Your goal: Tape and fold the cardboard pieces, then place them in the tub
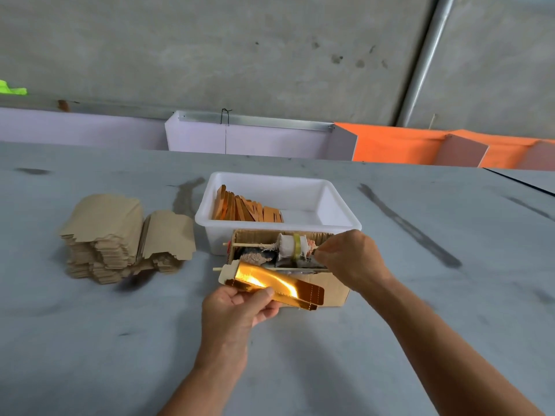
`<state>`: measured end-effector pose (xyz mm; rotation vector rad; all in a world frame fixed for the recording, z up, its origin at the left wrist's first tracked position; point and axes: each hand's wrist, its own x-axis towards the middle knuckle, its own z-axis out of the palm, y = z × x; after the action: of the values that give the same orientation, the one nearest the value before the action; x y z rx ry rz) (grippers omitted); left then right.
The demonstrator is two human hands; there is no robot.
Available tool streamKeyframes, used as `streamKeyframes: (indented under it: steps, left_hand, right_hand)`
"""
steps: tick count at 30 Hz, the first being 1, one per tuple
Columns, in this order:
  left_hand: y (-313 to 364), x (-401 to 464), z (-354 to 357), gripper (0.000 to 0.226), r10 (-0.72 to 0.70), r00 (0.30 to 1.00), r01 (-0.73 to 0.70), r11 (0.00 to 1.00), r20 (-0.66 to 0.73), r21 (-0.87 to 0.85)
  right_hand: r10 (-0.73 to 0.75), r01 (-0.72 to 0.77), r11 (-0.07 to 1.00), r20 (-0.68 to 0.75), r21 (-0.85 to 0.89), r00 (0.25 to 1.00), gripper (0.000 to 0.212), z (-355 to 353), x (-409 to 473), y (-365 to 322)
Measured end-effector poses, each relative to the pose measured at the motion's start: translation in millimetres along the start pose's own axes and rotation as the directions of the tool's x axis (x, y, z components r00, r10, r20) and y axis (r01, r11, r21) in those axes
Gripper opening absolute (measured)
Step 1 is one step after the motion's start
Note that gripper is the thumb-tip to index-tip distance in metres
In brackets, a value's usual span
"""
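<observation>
Grey bench [90, 340]. Left hand [240, 307] grips gold card [270, 283]; right hand [351, 259] pinches at tape roll [295, 246]. Pull tape straight, card steady.

Glossy gold-foil cardboard piece [276, 284] – white plastic tub [339, 217]

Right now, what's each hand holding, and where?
Left hand grips the gold cardboard piece at its near left end. Right hand pinches something at the tape roll; unclear what.

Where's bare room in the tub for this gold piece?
The right half of the white tub, beside the folded pieces, is bare. The left half is packed. The left hand holds the gold piece.
</observation>
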<state>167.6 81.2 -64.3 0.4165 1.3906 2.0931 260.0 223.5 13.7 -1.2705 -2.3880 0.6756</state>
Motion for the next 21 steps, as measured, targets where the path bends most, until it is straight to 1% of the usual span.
streamKeyframes:
  steps: [3,7,9,12,15,18,21]
  left_hand:
    - [-1.2,1.0,0.4,0.011,-0.005,1.000,0.005,1.000,0.007,0.001]
    - [-0.6,1.2,1.1,0.011,-0.017,1.000,0.017,1.000,0.003,-0.009]
    - [-0.2,1.2,1.0,0.012,-0.026,1.000,0.026,1.000,0.002,-0.014]
    - [-0.6,1.1,-0.4,0.012,-0.033,0.999,0.033,0.999,0.004,-0.009]
    - [-0.4,1.2,-1.0,0.011,-0.035,0.999,0.035,0.999,0.006,-0.003]
    - [-0.2,1.5,-1.4,0.011,-0.040,0.999,0.040,0.999,0.005,-0.001]
    - [-0.4,0.6,-2.6,0.012,-0.047,0.999,0.047,0.999,0.006,-0.003]
  right_hand:
    - [0.015,0.000,0.991,0.112,-0.134,0.994,0.023,4.1,18.4,-1.9]
    - [0.018,0.049,0.965,0.250,-0.258,0.968,0.024,9.9,32.0,-4.6]
    - [0.043,0.026,0.970,0.277,-0.241,0.960,0.025,11.6,36.3,-7.0]
    - [0.086,-0.041,0.987,0.289,-0.158,0.953,0.025,14.4,39.3,-8.4]
    - [0.105,-0.068,0.988,0.290,-0.136,0.951,0.027,20.2,39.4,-7.3]
    - [0.121,-0.095,0.990,0.259,-0.108,0.958,0.030,24.6,39.8,-6.4]
    - [0.132,-0.118,0.990,0.220,-0.075,0.967,0.027,26.8,38.5,-5.5]
